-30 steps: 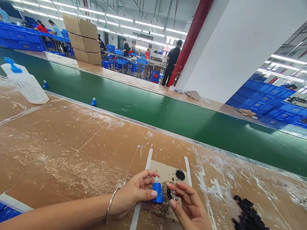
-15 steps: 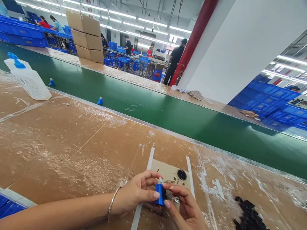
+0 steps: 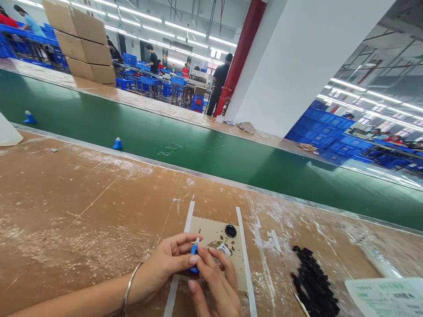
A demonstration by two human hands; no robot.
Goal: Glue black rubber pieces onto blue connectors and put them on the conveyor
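Near the bottom centre, my left hand [image 3: 161, 264], with a metal bangle at the wrist, grips a small blue part [image 3: 194, 259] with a whitish tip pointing up. The fingers of my right hand [image 3: 218, 277] press against the part's right side and cover much of it. Just beyond the hands lies a beige sheet [image 3: 208, 225] between two white strips, with a round black disc [image 3: 231, 231] on it. To the right is a pile of small black pieces [image 3: 312, 281].
A green conveyor belt [image 3: 198, 152] crosses beyond the table [image 3: 82, 220], carrying two blue parts near its left end. A white bottle [image 3: 8, 132] stands at the left edge. A printed bag [image 3: 386, 295] lies lower right. Stacked cartons [image 3: 89, 50] and people are farther back.
The view has swung right, bringing the printed bag into sight. My right fingers have moved further over the blue part, which shows less of its face now.
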